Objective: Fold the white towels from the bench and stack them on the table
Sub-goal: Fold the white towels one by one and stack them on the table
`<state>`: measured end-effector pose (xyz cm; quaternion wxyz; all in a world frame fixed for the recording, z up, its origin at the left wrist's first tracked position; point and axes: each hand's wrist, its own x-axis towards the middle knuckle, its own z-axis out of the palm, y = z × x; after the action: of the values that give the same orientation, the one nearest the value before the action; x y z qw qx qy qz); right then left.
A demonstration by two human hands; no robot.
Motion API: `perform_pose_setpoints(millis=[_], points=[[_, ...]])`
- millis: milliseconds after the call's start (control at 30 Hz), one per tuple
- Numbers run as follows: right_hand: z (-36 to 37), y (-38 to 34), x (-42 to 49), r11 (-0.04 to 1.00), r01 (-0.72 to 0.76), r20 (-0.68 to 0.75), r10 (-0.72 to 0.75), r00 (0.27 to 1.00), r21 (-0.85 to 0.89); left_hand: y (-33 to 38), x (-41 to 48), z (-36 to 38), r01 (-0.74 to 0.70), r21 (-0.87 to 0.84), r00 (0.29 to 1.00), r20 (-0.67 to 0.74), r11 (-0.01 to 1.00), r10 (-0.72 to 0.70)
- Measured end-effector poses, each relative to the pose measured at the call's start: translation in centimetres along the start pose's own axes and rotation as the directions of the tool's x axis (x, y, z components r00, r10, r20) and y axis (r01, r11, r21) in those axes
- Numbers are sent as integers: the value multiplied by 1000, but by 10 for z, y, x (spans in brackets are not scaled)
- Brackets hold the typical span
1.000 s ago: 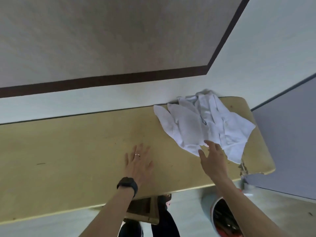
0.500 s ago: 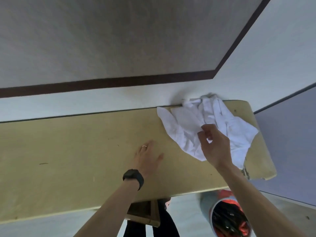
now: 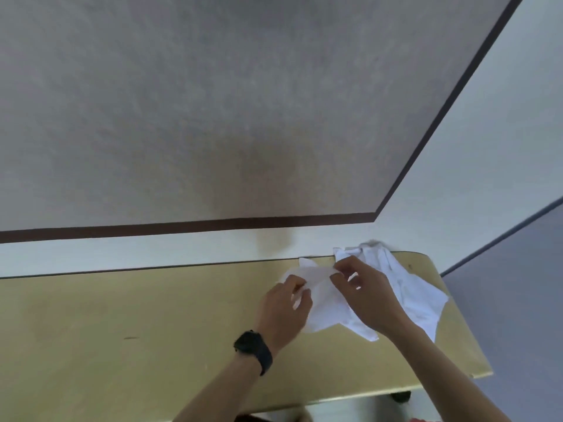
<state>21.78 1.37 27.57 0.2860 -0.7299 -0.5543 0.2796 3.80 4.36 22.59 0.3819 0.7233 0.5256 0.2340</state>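
Note:
A crumpled heap of white towels [image 3: 405,292] lies at the far right end of a long yellowish wooden bench [image 3: 137,315], against the wall. My left hand [image 3: 285,309], with a black watch on its wrist, pinches the left edge of the front towel [image 3: 324,303]. My right hand [image 3: 365,295] pinches the same towel near its top, fingers curled over the cloth. The towel is bunched between the two hands, and they hide part of it. No table is in view.
A pale wall with a dark brown stripe [image 3: 189,225] rises right behind the bench. A grey-blue panel [image 3: 511,293] stands past the bench's right end. The bench's front edge runs along the bottom, with floor below it.
My left hand left the bare bench top and moved right to take the towel's left edge. My right hand went further up onto the heap and now pinches the cloth. The view tilted upward.

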Motion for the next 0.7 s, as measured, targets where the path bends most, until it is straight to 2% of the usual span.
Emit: perform_pose_setpoints(millis=[100, 233, 500, 600, 700], points=[[17, 2, -14, 993, 79, 44, -75, 996, -84, -20, -16, -34, -46, 79, 999, -18, 996, 48], [40, 17, -29, 954, 158, 176, -114, 978, -256, -50, -26, -79, -110, 217, 993, 54, 970, 101], [80, 45, -54, 916, 192, 285, -90, 954, -352, -100, -49, -126, -89, 400, 989, 143, 912, 34], [85, 40, -49, 906, 173, 228, -88, 970, -386, -115, -46, -136, -71, 440, 993, 115, 895, 22], [89, 25, -38, 912, 150, 119, -113, 987, -381, -124, -36, -145, -94, 467, 996, 47, 879, 82]])
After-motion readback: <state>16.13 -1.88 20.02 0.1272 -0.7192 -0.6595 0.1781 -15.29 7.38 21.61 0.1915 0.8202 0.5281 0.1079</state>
